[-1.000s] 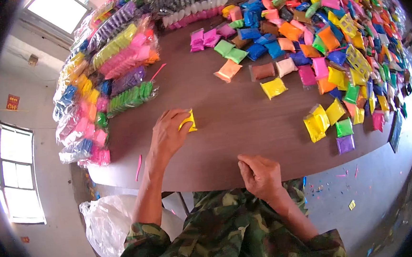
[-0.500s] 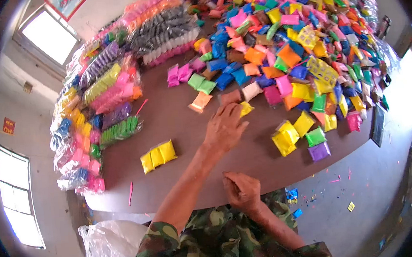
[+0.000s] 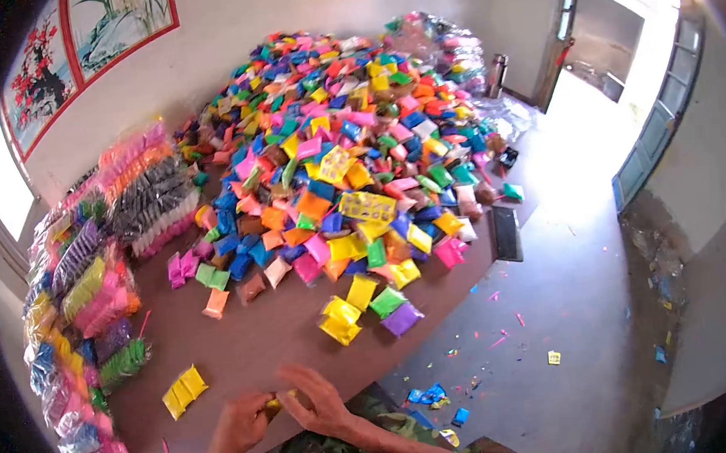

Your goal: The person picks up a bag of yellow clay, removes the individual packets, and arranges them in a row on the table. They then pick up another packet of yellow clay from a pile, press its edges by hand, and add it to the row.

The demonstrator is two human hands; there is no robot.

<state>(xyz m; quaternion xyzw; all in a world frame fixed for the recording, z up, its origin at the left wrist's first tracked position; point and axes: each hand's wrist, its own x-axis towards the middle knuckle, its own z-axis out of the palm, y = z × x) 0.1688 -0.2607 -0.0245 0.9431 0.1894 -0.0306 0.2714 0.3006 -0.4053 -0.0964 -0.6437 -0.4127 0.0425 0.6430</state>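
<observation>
At the near edge of the table, my left hand [image 3: 244, 424] and my right hand [image 3: 318, 405] are close together. Between them is a small yellow packet [image 3: 273, 406], mostly hidden by the fingers. My left fingers are closed round one side of it, and my right thumb and fingers pinch at its other side. To the left lies a strip of yellow packets [image 3: 185, 391], side by side. Beyond my right hand sit a few more yellow packets [image 3: 340, 321], a green packet [image 3: 388, 302] and a purple packet [image 3: 402, 319].
A large heap of mixed coloured packets [image 3: 349, 143] covers the back of the table [image 3: 253, 339]. Bagged rows of packets [image 3: 89, 288] line its left side. A black flat object [image 3: 507, 233] lies at the right edge. Scraps [image 3: 430, 396] litter the floor.
My left hand has drawn back from the front of the heap to meet my right hand, bringing the yellow packet with it. The view has swung right and up.
</observation>
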